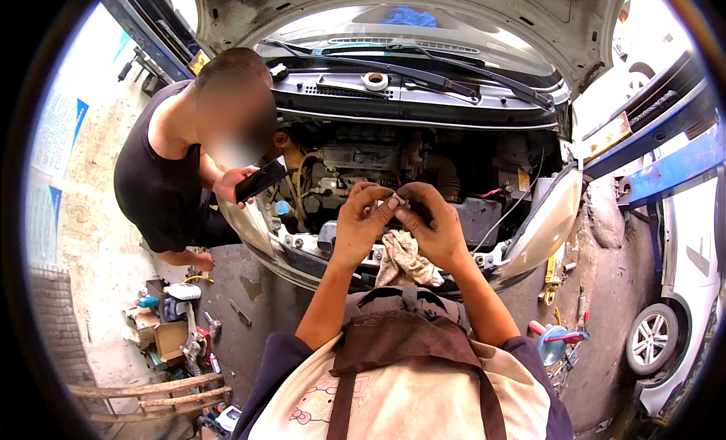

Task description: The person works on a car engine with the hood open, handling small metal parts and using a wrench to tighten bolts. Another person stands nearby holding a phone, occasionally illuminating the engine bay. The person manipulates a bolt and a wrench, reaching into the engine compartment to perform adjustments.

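Note:
Both hands are raised over the open engine bay (355, 159) of a car. My left hand (363, 221) and my right hand (429, 222) meet with fingertips pinched on a small pale object (399, 200), mostly hidden by fingers and too small to name. Below them a stained cloth (403, 260) lies on the front edge of the bay. A white wire (507, 209) runs down beside the battery area to the right of my hands.
A person (155, 160) stands at left, holding a black phone (259, 181). Tools and boxes (170, 336) lie on the floor at lower left, near a wooden rack (144, 389). Blue lift arms (665, 179), a white car (688, 255) and a blue container (554, 349) are at right.

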`<state>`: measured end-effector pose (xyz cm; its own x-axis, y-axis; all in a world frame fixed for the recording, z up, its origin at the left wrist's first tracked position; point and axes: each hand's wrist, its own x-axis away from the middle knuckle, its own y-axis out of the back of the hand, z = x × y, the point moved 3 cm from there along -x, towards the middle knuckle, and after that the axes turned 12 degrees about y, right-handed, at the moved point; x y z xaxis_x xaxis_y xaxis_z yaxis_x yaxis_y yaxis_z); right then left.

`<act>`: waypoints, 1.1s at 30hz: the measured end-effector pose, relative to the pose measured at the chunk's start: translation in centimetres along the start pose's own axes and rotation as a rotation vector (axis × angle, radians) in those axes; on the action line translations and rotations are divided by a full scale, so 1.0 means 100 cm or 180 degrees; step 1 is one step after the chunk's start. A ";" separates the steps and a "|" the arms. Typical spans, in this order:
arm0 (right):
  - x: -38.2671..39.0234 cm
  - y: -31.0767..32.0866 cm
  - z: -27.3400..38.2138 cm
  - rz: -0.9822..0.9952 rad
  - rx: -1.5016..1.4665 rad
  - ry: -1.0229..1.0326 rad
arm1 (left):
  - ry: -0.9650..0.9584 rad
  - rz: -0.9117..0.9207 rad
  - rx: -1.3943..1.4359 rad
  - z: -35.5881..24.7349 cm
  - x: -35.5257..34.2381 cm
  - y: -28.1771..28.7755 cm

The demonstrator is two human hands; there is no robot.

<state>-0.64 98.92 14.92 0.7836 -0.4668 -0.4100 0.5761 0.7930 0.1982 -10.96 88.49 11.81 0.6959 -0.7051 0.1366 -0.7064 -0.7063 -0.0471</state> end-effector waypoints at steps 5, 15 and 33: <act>0.007 0.002 -0.011 -0.0163 -0.0617 -0.0569 | -0.0270 0.0137 -0.0228 -0.004 0.000 -0.007; 0.007 -0.002 -0.028 -0.0596 -0.0666 -0.0604 | 0.0268 0.0323 -0.0336 -0.005 0.004 -0.013; 0.020 -0.004 -0.039 -0.0508 -0.1559 -0.1040 | -0.0511 0.0000 -0.1183 0.005 0.003 -0.017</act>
<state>-0.22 99.22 10.56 0.7718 -0.6293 -0.0912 0.5792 0.7550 -0.3075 -9.54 89.43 11.45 0.6864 -0.7269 -0.0210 -0.6848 -0.6558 0.3178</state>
